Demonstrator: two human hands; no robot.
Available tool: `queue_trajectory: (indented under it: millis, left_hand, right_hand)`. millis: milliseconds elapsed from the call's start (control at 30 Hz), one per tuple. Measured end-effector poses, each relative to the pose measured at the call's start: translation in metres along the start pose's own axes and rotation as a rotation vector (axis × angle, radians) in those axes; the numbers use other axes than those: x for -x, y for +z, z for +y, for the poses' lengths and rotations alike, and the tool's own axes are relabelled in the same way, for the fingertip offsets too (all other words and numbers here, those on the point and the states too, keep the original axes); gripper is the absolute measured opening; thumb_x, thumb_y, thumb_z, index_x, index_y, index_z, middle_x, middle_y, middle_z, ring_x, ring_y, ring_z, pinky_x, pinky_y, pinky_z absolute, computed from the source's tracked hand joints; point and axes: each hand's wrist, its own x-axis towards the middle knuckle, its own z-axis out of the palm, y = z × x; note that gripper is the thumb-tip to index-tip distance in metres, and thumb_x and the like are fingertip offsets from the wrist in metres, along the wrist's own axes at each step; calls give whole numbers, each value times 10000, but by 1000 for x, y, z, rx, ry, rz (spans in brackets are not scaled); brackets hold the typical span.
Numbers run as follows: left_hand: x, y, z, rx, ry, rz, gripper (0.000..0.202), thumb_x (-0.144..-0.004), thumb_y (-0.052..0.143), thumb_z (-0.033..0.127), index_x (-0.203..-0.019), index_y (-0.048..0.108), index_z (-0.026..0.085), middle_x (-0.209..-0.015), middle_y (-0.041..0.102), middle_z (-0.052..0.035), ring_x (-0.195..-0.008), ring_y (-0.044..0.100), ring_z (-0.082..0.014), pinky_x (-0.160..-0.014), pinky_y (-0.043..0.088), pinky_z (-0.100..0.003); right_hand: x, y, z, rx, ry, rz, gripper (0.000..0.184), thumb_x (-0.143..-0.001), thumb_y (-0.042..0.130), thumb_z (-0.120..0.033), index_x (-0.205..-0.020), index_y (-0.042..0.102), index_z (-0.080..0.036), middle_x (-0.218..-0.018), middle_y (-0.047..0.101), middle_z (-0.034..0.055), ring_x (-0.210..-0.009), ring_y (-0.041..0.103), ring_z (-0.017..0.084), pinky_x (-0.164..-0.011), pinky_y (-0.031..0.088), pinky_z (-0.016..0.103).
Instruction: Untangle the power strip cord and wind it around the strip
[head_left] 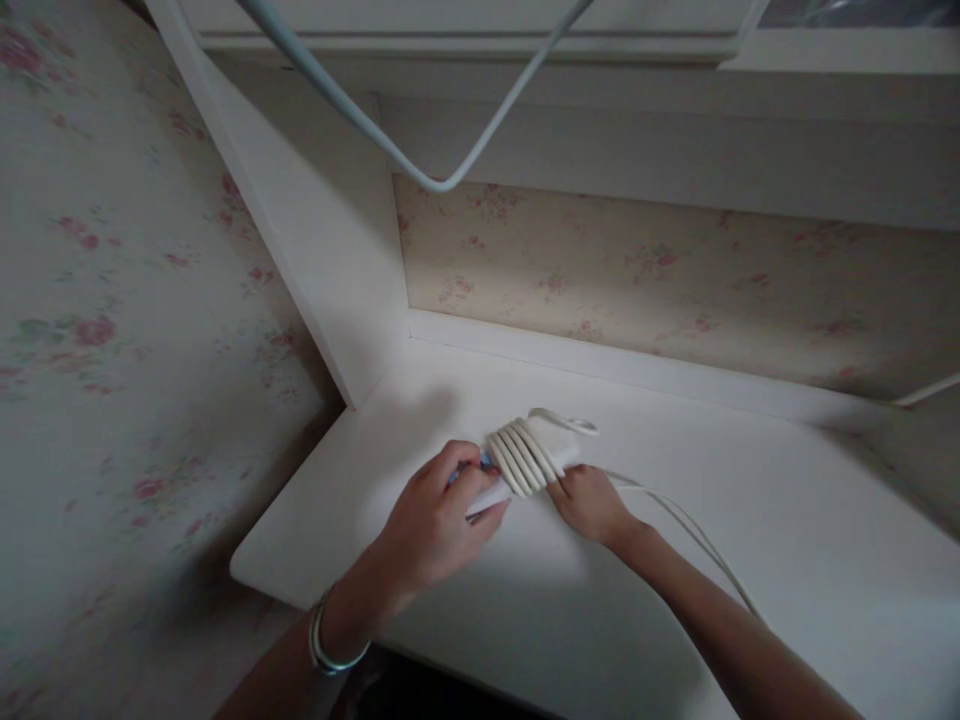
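Observation:
Just above the white desk, I hold a long white block wound with cord, which looks like a power strip. Several turns of thick off-white cord wrap around its middle. My left hand is closed around the near left end, where a bit of blue shows between the fingers. At the other side, my right hand is closed against the block and the wound cord, its fingertips partly hidden. A small cord loop sticks out beyond the block. Loose cord trails from near my right hand across the desk to the right.
The white desk has a rounded left corner and a raised strip along the back. A white side panel and an overhead cabinet enclose it. A pale bent cable hangs in front of the cabinet. Flowered wallpaper covers the left wall.

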Motion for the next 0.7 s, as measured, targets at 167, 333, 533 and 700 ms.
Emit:
queue_trajectory:
  millis: [167, 333, 533, 700]
  left_hand:
    - [-3, 30, -20, -218, -111, -21, 155, -813, 593, 193, -965, 572, 180, -1012, 551, -73, -907, 599, -197, -808, 528, -338]
    - [-5, 54, -13, -293, -170, -181, 151, -844, 570, 205, -994, 564, 183, -1054, 547, -70, -932, 583, -207, -837, 511, -361]
    - [0, 68, 4, -300, -39, -386, 135, -847, 547, 158, -974, 584, 185, -979, 560, -59, -902, 583, -206, -808, 512, -358]
    - [7, 62, 18, -114, 69, -488, 112, -841, 571, 211, -950, 585, 192, -957, 584, -37, -878, 587, -186, -801, 511, -332]
  right_hand:
    - [22, -11, -4, 59, -17, 59, 554, -989, 231, -383, -673, 650, -205, -595, 673, 42, -517, 597, 137, -524, 209, 276]
    - [26, -30, -9, 155, -199, 298, 473, -956, 360, -330, -574, 598, -186, -503, 616, 20, -439, 514, 113, -540, 189, 295]
    - [7, -52, -9, 208, -410, 511, 417, -900, 452, -246, -503, 559, -176, -449, 572, 3, -408, 442, 100, -549, 187, 306]
    - [-19, -60, -11, 156, -499, 491, 443, -899, 425, -282, -489, 557, -178, -431, 554, 8, -412, 403, 100, -552, 186, 299]
